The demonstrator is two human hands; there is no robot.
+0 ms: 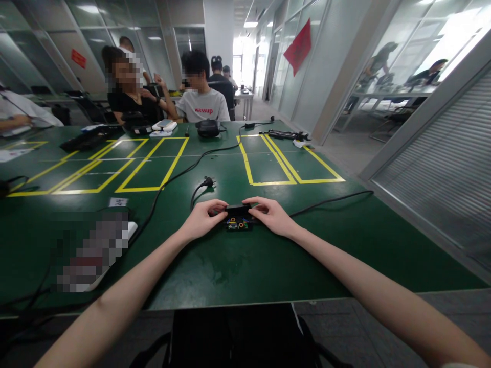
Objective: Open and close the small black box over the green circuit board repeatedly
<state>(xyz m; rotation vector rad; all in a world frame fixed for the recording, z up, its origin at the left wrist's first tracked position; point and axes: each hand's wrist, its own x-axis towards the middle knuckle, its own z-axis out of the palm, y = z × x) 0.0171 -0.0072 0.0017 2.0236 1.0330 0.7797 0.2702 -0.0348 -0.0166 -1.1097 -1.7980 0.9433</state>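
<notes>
Between my two hands is a black plastic cover (238, 210), tilted up and pinched at its ends. My left hand (201, 221) grips its left end with thumb and fingers, and my right hand (273, 217) grips the right end. Just below the cover, toward me, lies an opened black case with a circuit board (238, 225) showing copper-coloured coils and small parts. Whether cover and case are joined I cannot tell. A black power plug (207, 182) on a short cord lies beyond my left hand. Another black cable (330, 203) runs rightward from near my right hand.
The green table (192, 278) bears yellow tape outlines (274, 182). At left lie a blurred-out white-edged object (131, 232) and a small label (118, 202). A long black cable (184, 171) crosses the table. Black pouch (208, 128) and black tool-like item (286, 135) lie far off; people sit beyond.
</notes>
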